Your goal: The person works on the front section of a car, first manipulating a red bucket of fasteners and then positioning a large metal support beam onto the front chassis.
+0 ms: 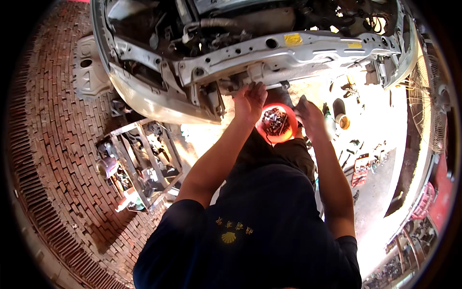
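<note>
My left hand (pixel 250 102) is raised just below the silver front crossmember (pixel 255 55) of a car, fingers curled at its lower edge; whatever they hold is hidden. My right hand (pixel 310 115) is lower and to the right, fingers bent around something dark that I cannot make out. Between the hands, a round red container (pixel 264 130) holds several small metal parts (pixel 275 120), probably fasteners. A pale curved body panel (pixel 149 101) is at the car's front left, above the left forearm.
A metal frame rack (pixel 139 164) with parts stands on brick paving (pixel 57 144) at left, near a loose panel (pixel 89 67). At right lie a cylinder (pixel 341 120), scattered tools and a red tool case (pixel 361 168), beside a fan (pixel 423 106) and a pink crate (pixel 421 200).
</note>
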